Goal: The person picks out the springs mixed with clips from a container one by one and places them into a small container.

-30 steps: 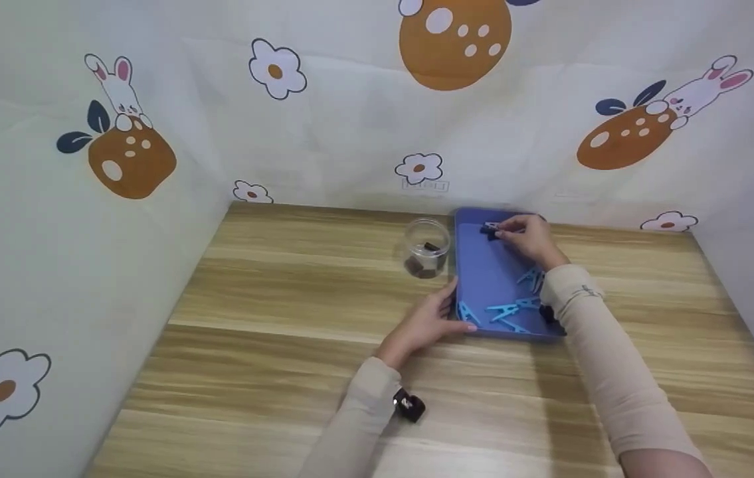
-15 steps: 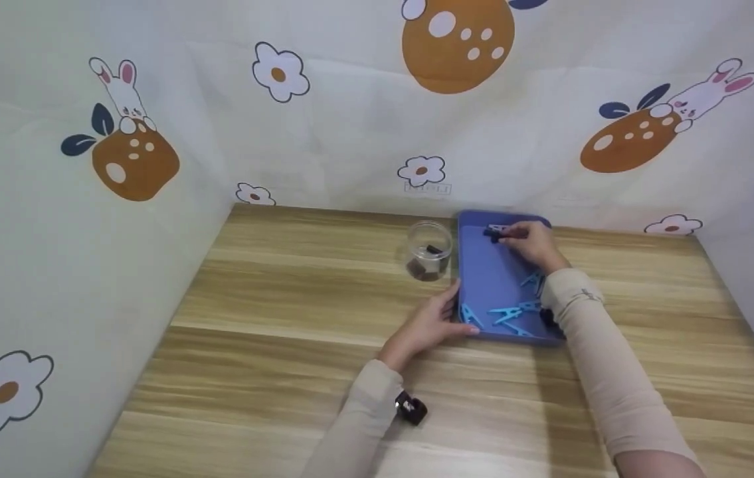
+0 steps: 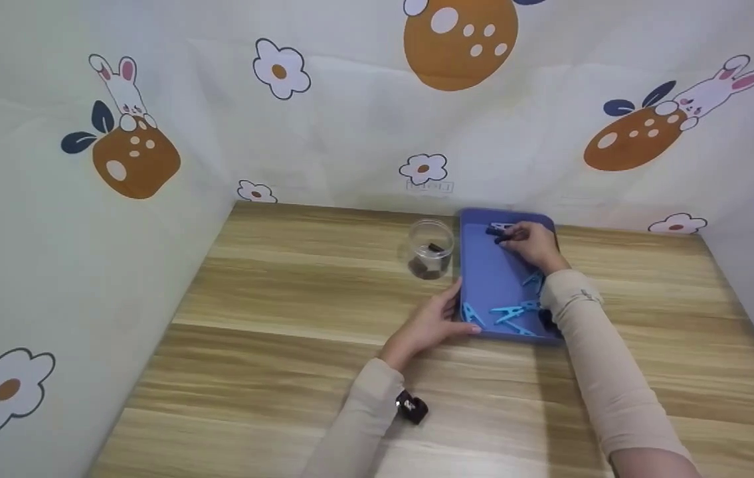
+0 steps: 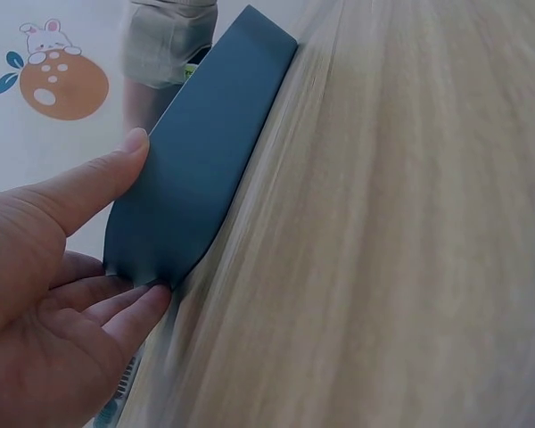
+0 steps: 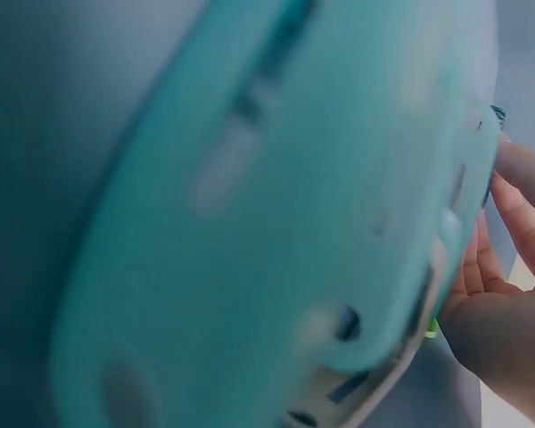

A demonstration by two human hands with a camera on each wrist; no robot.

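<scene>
**Left hand point(image 3: 431, 325) on tray point(image 3: 489, 279) corner, right hand point(image 3: 531, 244) at far end**

Head view: The blue tray lies flat on the wooden table point(image 3: 270, 279), its far end near the printed wall cloth point(image 3: 343, 113). The left hand grips the near left corner. The right hand is over the far end, fingertips pinching a small black piece point(image 3: 497, 232); its exact shape is too small to tell. A pale clothespin point(image 3: 501, 226) lies just beside it; contact cannot be told. Several blue clothespins point(image 3: 508, 312) lie in the tray's near half, one in the corner beside the left hand, others partly hidden by the right sleeve point(image 3: 599, 358). A clear jar point(image 3: 415, 252) stands just left of the tray, with dark pieces point(image 3: 418, 267) inside. A black device point(image 3: 411, 406) sits at the left wrist. The two hands are well apart.

Left wrist view: Thumb bears on the upper rim of the tray wall; fingertips meet its lower edge. Part of the other arm shows beyond.

Right wrist view: Blue clothespins fill the foreground, blurred. The right hand is at the right edge, fingers bent, tips partly hidden; the pinched piece cannot be made out clearly here.
</scene>
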